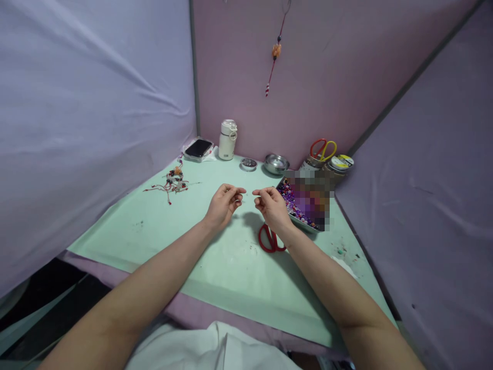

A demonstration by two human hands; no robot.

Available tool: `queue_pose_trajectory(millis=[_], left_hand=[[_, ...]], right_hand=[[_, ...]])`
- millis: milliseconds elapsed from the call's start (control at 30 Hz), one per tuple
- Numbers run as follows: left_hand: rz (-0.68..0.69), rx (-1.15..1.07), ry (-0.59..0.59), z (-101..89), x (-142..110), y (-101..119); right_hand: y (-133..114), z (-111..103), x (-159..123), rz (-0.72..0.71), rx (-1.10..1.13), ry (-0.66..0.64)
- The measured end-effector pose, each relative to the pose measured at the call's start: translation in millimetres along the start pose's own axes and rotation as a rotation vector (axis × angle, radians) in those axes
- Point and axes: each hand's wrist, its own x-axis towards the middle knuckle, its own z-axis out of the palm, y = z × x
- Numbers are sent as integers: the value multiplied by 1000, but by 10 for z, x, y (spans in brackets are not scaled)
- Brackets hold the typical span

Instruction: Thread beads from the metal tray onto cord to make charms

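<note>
My left hand (224, 206) is raised over the middle of the table, thumb and forefinger pinched together. Facing it across a small gap, my right hand (272, 208) makes a similar pinch. Whatever lies between the fingertips is too fine to make out. Red-handled scissors (265, 240) lie on the table below my right hand, their blades partly hidden by it. Close to the right of that hand stands a metal tray of purple, red and clear beads (292, 205); part of it is blurred out.
Beaded cord strings (175, 180) lie at the left. Along the back stand a phone (198, 148), a white bottle (227, 141), a small dish (248, 164), a metal bowl (276, 163) and jars with scissors (323, 149). A beaded cord (276, 50) hangs above.
</note>
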Motion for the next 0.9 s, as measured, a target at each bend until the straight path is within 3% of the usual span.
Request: queue_pose_trajectory(millis=[167, 400, 600, 900], left_hand=[[-4, -23, -21, -2, 10, -18], [-77, 88, 36, 15, -8, -20], [-103, 142, 23, -8, -1, -21], [1, 348, 2, -16, -27, -21]], right_hand=[[5, -14, 15, -2, 56, -33], [5, -66, 29, -103, -144, -112], [-25, -55, 6, -131, -239, -85], [-32, -57, -9, -45, -255, -115]])
